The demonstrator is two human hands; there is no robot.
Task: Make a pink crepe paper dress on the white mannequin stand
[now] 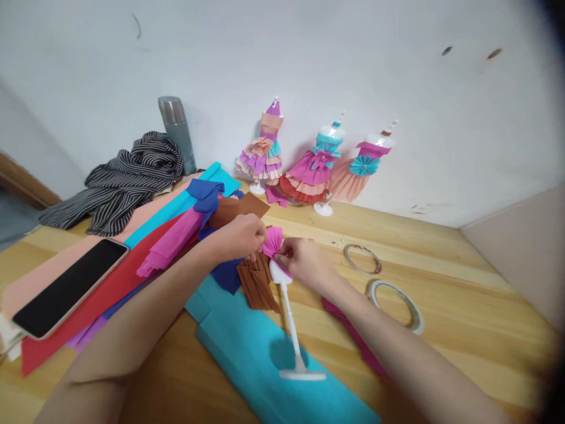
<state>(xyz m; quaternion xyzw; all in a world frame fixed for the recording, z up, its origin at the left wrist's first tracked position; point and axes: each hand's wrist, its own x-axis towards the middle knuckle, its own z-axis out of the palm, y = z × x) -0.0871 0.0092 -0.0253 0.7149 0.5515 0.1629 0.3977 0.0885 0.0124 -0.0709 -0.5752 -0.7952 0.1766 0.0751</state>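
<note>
A small white dress-form stand (289, 321) tilts over the table, its round base towards me and its upper end away. At its body is a pink pleated crepe paper piece (273, 238), fanned out. My left hand (242, 235) is closed, pinching the left edge of the pink paper. From the right, my right hand (306, 262) closes thumb and fingers on the same paper, next to the white body. Brown pleated paper (256, 282) shows just below my left hand. My fingers cover part of the form.
Teal paper (247, 347) lies beneath the stand. Two tape rolls (417, 315) are at right, a magenta strip (348, 330) under my right forearm. Three dressed forms (318, 171) stand by the wall. At left are coloured papers, a phone (70, 288), striped cloth (132, 176) and a flask (179, 132).
</note>
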